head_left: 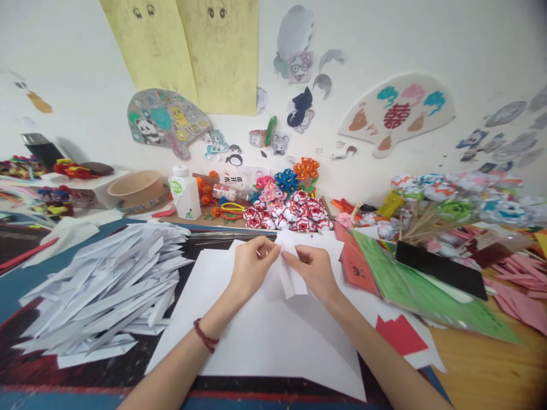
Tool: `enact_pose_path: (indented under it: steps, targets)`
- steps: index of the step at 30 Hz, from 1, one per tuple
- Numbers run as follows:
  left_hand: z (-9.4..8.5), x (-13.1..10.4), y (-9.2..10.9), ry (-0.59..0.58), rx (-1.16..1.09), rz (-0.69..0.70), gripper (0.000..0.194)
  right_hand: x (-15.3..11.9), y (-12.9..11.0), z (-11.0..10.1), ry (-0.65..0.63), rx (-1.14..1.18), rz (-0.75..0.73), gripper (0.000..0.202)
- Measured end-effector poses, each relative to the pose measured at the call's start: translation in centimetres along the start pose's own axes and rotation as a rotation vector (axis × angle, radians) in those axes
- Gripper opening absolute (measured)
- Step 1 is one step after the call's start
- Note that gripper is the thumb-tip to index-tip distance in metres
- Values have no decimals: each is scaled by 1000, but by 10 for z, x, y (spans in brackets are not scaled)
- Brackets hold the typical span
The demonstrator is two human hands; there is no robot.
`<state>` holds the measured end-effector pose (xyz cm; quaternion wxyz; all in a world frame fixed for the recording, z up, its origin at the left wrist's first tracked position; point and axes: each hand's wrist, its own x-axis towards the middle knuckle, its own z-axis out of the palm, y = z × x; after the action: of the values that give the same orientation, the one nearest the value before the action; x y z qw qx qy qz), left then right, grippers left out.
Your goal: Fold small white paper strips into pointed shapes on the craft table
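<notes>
My left hand (255, 263) and my right hand (313, 266) meet over white sheets of paper (252, 336). Between them is a small folded strip of white paper (292, 282), upright and tilted a little, its lower end hanging free. The left thumb and index finger pinch its left edge near the top. On its right side, the right thumb and fingers close on the same strip. Left of my hands lies a large heap of folded white paper strips (119, 279).
Behind my hands stand a white bottle (184, 193) and red-and-white paper flowers (290, 213). To the right, a black phone (440, 269) rests on a green folder (410, 285). A red paper piece (400, 335) lies nearer. A round tan container (139, 191) stands back left.
</notes>
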<state>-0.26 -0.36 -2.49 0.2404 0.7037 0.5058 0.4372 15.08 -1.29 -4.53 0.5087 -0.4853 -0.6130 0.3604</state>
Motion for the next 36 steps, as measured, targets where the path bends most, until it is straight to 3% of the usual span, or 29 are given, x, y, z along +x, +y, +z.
enact_pose_path:
  steps: [24,31,36]
  targets:
    - [-7,6,-3,-108,-81,41,19,1,4,-2,-36,-13,3,37]
    - [-6,5,-3,-93,41,122,16,7,10,-3,-143,1,-42,45]
    - [-5,4,-3,-129,50,161,15,7,13,-4,-66,30,-29,44]
